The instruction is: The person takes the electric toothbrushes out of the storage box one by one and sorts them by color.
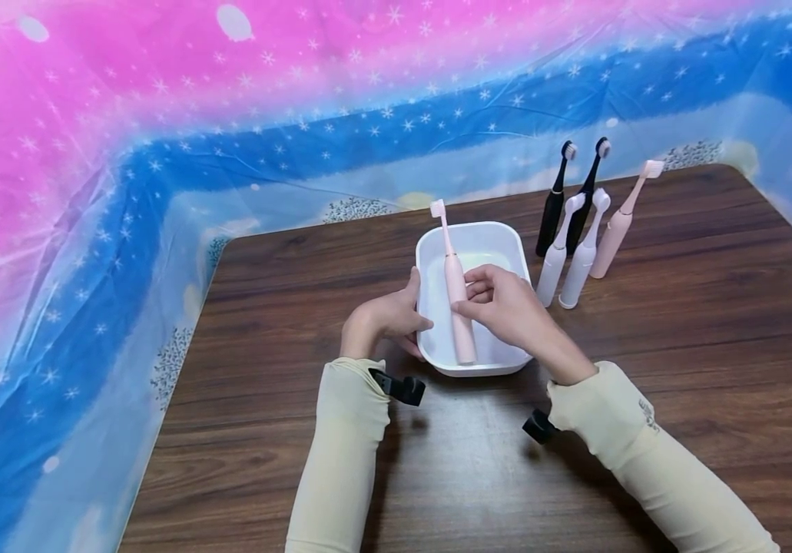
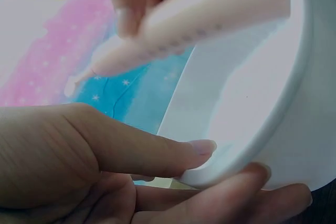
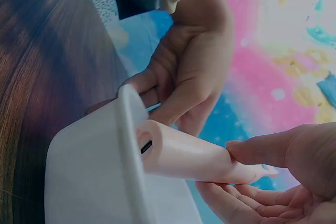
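Note:
My right hand (image 1: 506, 303) pinches a pink electric toothbrush (image 1: 461, 315) by its handle, thumb on one side and fingers on the other. The toothbrush is held over a white plastic tub (image 1: 499, 362), its brush head pointing toward the far side. In the right wrist view a dark charging port shows in the base of the pink handle (image 3: 184, 150). On the tub's left side, my left hand (image 1: 389, 315) grips the wall. Its thumb lies inside the rim and its fingers are outside, as the left wrist view shows.
Right of the tub stand two black toothbrushes (image 1: 551, 219), two white toothbrushes (image 1: 581, 265) and another pink toothbrush (image 1: 613, 238), all upright. They stand on a dark wooden table (image 1: 264, 346). Behind it hangs a pink and blue cloth (image 1: 299, 100).

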`<state>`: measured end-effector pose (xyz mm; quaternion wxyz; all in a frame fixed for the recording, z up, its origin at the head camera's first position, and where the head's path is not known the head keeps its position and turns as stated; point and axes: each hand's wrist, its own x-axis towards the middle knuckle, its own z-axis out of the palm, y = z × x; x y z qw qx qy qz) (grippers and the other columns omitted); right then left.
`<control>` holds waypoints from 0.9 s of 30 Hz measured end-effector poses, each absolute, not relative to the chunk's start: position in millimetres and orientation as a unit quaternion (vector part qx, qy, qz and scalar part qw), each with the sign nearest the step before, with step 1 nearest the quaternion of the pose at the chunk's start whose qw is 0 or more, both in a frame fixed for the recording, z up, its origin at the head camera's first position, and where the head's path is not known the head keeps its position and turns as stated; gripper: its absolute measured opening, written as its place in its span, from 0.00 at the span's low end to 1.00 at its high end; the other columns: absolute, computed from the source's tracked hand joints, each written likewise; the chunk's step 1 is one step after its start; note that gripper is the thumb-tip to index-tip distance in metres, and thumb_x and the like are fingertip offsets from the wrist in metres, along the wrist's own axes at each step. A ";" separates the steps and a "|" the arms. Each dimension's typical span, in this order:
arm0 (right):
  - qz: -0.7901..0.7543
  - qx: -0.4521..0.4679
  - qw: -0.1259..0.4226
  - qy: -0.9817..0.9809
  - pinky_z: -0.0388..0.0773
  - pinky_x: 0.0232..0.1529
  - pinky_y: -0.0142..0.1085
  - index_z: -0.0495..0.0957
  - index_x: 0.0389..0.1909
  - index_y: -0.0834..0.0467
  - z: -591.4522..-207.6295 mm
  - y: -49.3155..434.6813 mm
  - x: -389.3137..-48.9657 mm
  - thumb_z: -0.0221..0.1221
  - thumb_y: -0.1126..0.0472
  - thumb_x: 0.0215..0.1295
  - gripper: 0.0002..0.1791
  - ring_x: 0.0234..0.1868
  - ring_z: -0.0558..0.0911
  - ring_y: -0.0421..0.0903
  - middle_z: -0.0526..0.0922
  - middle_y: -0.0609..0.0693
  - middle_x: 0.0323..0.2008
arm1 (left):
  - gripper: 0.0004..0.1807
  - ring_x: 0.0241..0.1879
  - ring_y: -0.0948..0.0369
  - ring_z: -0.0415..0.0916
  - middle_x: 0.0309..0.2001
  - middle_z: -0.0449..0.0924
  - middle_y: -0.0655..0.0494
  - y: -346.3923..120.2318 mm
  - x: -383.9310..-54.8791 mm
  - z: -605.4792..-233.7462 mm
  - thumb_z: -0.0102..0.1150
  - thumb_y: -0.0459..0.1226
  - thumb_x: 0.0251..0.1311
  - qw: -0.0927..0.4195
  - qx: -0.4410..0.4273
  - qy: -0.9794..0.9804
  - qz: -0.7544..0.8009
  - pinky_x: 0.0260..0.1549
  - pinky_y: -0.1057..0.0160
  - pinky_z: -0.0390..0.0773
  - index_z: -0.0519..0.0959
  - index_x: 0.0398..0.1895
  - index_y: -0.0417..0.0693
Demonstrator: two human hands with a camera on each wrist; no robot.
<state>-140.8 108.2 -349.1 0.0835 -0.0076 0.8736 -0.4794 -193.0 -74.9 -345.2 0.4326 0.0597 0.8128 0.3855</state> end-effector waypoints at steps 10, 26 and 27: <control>-0.501 -0.024 0.050 0.864 0.80 0.45 0.39 0.71 0.54 0.60 -342.8 120.7 -123.4 0.64 0.59 0.61 0.22 0.48 0.80 0.49 0.79 0.54 0.46 | 0.50 0.29 0.53 0.82 0.63 0.60 0.39 -74.8 -192.8 -343.3 0.47 0.32 0.70 0.432 0.064 0.820 0.370 0.44 0.48 0.84 0.18 0.73 0.63; -0.518 -0.057 -0.043 0.852 0.77 0.41 0.24 0.70 0.55 0.63 -335.5 153.7 -89.2 0.64 0.63 0.60 0.23 0.50 0.81 0.51 0.78 0.57 0.49 | 0.51 0.29 0.52 0.82 0.69 0.53 0.39 -73.9 -192.8 -346.5 0.47 0.33 0.70 0.435 0.062 0.822 0.363 0.44 0.48 0.84 0.17 0.72 0.66; -0.515 -0.057 -0.050 0.854 0.77 0.41 0.22 0.70 0.54 0.63 -334.5 156.1 -88.0 0.65 0.63 0.60 0.23 0.50 0.81 0.50 0.78 0.57 0.49 | 0.51 0.30 0.52 0.82 0.69 0.52 0.40 -73.5 -192.9 -346.2 0.47 0.33 0.70 0.435 0.062 0.822 0.362 0.44 0.48 0.84 0.16 0.72 0.66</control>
